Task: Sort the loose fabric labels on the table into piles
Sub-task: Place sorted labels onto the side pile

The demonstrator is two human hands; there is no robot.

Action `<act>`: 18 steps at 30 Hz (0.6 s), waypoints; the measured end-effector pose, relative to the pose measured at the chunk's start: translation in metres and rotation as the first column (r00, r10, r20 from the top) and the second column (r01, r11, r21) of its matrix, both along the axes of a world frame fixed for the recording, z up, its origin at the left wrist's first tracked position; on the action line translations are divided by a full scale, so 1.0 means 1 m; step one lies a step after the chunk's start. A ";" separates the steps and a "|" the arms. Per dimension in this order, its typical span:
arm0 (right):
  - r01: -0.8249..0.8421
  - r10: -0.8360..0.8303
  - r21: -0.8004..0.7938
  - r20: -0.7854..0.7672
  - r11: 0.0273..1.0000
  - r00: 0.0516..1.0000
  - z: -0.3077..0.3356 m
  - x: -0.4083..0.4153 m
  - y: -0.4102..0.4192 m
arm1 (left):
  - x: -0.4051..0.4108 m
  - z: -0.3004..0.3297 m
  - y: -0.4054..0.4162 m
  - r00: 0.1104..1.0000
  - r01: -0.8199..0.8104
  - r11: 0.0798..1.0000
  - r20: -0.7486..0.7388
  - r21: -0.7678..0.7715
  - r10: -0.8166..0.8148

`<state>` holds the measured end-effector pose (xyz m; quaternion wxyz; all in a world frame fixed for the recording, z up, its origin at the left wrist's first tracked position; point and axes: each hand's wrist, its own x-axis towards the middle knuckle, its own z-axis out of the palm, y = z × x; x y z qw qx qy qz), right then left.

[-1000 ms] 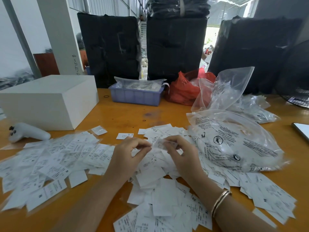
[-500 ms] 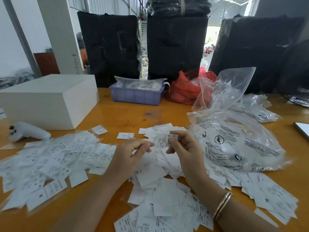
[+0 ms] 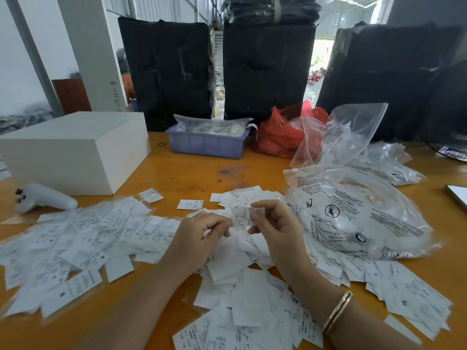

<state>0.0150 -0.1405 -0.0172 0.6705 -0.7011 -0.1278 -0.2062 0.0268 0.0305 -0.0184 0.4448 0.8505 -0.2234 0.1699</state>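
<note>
White printed fabric labels lie strewn over the orange table [image 3: 192,173]. A broad spread of labels [image 3: 75,238] covers the left side, and a thicker heap [image 3: 242,299] fills the middle and front. My right hand [image 3: 275,228] pinches one label [image 3: 243,216] upright above the heap, printed side toward me. My left hand [image 3: 199,236] is beside it with curled fingers, its fingertips at the label's left edge. More labels [image 3: 414,294] trail off at the front right.
A white box [image 3: 75,150] and a white controller [image 3: 43,198] sit at the left. At the back stand a blue tray [image 3: 204,144], a red bag [image 3: 278,137] and black wrapped bundles [image 3: 267,69]. Clear printed plastic bags [image 3: 353,213] lie at the right.
My right hand has lifted one label out of the heap and turned it upright, while my left hand has stayed close beside it.
</note>
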 end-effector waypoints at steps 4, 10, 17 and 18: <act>-0.007 0.007 -0.072 0.000 0.997 1.000 0.000 -0.001 0.000 | 0.002 -0.002 0.002 1.000 -0.010 1.000 0.001 -0.009 0.010; -0.042 0.040 -0.127 -0.014 0.991 0.999 0.000 -0.002 -0.002 | 0.001 0.002 0.001 1.000 -0.021 0.998 0.001 -0.059 0.022; -0.093 0.089 -0.230 -0.029 0.969 0.996 -0.001 -0.002 0.000 | 0.001 0.002 0.000 1.000 0.027 0.998 0.002 -0.051 -0.027; -0.091 0.087 -0.230 -0.027 0.969 0.996 -0.001 -0.002 0.000 | 0.001 0.002 -0.001 0.999 0.033 0.998 0.000 -0.048 -0.033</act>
